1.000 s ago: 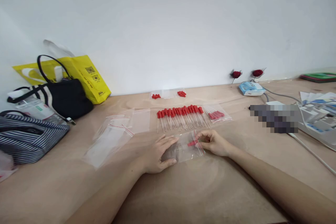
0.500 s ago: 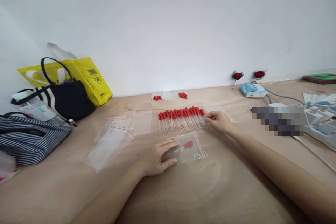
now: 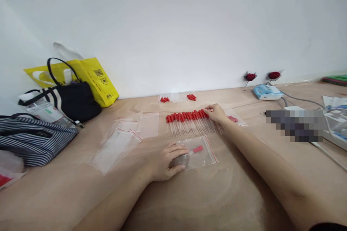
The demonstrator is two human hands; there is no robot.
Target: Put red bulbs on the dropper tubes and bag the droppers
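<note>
My left hand (image 3: 169, 160) lies on the left part of a clear zip bag (image 3: 207, 158), thumb and fingers apart. Inside that bag is a dropper (image 3: 198, 149) with a red bulb; its glass tube runs toward my fingers. Beyond it, several glass droppers (image 3: 187, 117) lie side by side, red bulbs away from me. My right hand (image 3: 217, 113) is at the right end of this row, thumb and finger closed on the red bulb of a dropper. Another zip bag (image 3: 241, 122) with a red-bulbed dropper lies right of my right hand, partly hidden by it.
Flat zip bags (image 3: 115, 151) overlap on the left. Near the wall are small bags with red bulbs (image 3: 191, 97). A yellow bag (image 3: 104, 86), a black handbag (image 3: 84, 103) and a striped pouch (image 3: 51, 139) stand left. A blue tissue pack (image 3: 267, 92) and cables (image 3: 329, 157) lie right.
My right hand has shifted up and slightly left onto the end dropper's bulb. The bagged dropper beside it now shows. My left hand stays on its bag; the whole view has shifted slightly.
</note>
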